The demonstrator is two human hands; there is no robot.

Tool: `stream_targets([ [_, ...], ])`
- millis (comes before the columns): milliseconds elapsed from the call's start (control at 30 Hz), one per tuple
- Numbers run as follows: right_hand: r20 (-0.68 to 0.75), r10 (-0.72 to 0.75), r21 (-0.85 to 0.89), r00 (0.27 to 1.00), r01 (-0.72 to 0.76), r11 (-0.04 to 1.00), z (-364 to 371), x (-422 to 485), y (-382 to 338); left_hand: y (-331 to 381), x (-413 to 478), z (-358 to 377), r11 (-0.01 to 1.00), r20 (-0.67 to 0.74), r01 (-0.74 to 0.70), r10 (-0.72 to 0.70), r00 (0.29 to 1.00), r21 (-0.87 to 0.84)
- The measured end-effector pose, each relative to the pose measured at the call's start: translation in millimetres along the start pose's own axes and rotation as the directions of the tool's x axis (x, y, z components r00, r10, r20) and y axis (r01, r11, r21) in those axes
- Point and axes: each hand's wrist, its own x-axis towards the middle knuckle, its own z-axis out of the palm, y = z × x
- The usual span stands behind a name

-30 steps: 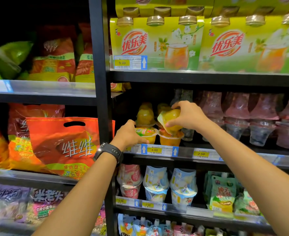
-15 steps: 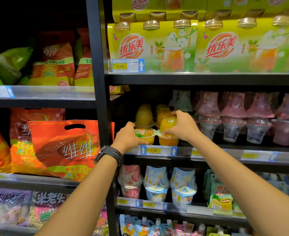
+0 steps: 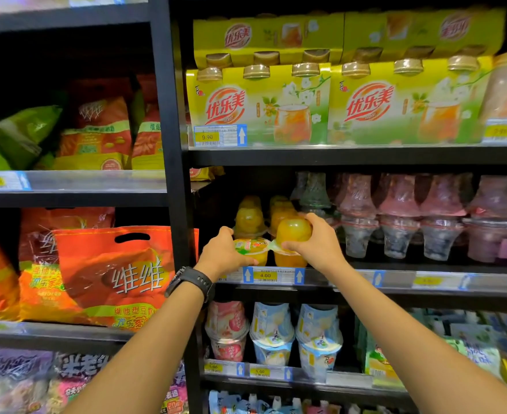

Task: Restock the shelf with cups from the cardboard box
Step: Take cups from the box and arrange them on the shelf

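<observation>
On the black metal shelf [image 3: 365, 277], the middle tier holds yellow cups at its left end. The right hand [image 3: 317, 246] curls round a translucent yellow plastic cup [image 3: 294, 230], inverted, resting on an upright orange cup [image 3: 288, 259] at the front edge. The left hand [image 3: 220, 255] grips the neighbouring cup with a green-and-red lid [image 3: 252, 249]. Stacking seems the step in hand; next, seat it level, then release gently.

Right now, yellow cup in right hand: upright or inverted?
Inverted: the yellow cup shows its rounded base up, lid rim down on the cup below; right hand grips it.
</observation>
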Motion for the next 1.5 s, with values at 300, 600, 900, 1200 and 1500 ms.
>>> stream_targets([
  [300, 0.006, -0.002, 0.033, 1.000, 0.001, 0.999, 6.4, -0.8, -0.7, -1.4, -2.8, -3.7, 0.999, -0.017, -0.022, 0.023, 1.000, 0.046],
  [600, -0.087, -0.043, 0.095, 0.995, 0.051, 0.994, -5.7, -18.9, 0.9, -2.2, -12.0, -2.7, 0.985, -0.131, -0.151, 0.161, 0.978, 0.085],
  [900, 0.015, -0.266, -0.521, 0.964, 0.235, 0.821, -33.4, -58.1, -4.0, -0.9, -52.8, -3.0, 0.733, -0.248, -0.345, 0.568, 0.785, 0.586],
  [1200, 0.177, -0.354, -0.644, 0.919, 0.380, 0.664, -57.0, -107.8, -0.5, -3.5, -110.0, 13.9, 0.630, -0.177, -0.238, 0.522, 0.835, 0.739],
  [1500, 0.312, -0.323, -0.614, 0.893, 0.450, 0.649, -67.5, -151.1, 34.5, 20.9, -159.7, 63.3, 0.619, -0.120, -0.173, 0.403, 0.907, 0.766],
])
